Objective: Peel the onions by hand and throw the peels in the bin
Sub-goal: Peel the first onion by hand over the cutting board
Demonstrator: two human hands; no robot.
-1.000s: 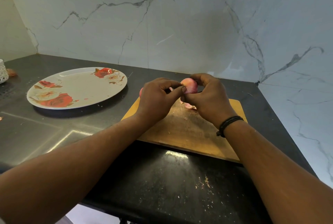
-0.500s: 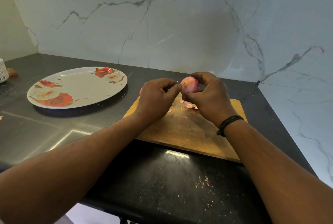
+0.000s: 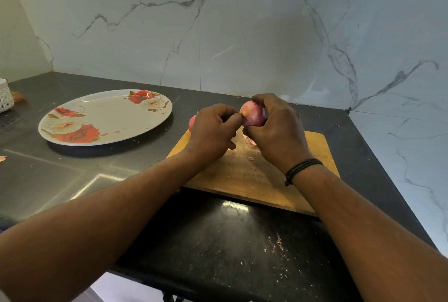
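The onion (image 3: 252, 116) was held up in the air above the far edge of the wooden cutting board (image 3: 261, 175), not resting on it. The right hand (image 3: 276, 131) cupped it from the right, fingers curled over the top and thumb tucked underneath. The left hand (image 3: 213, 131) met it from the other side, its fingers bent and the thumb and forefinger pinched together at the onion's left face, apparently on an edge of skin, though the skin itself was too small to make out.

The onion looked small, round and light, firm enough to bear a steady squeeze. Its surface showed pale pink and glossy, so much of the dry outer layer seemed already off, and it was likely slick. A wrapped grip like the right hand's seemed the safer one, since a fingertip hold could let it pop free. The remaining skin was probably thin, papery and brittle. It would tear in small flakes unless caught at a loose edge near the root or tip and drawn along the curve.

Loose peel scraps (image 3: 249, 140) lay on the board below the hands. A second onion (image 3: 192, 123) peeked out behind the left hand, on the dark surface (image 3: 218, 241). A floral plate (image 3: 106, 117) sat well to the left. No bin was in view.
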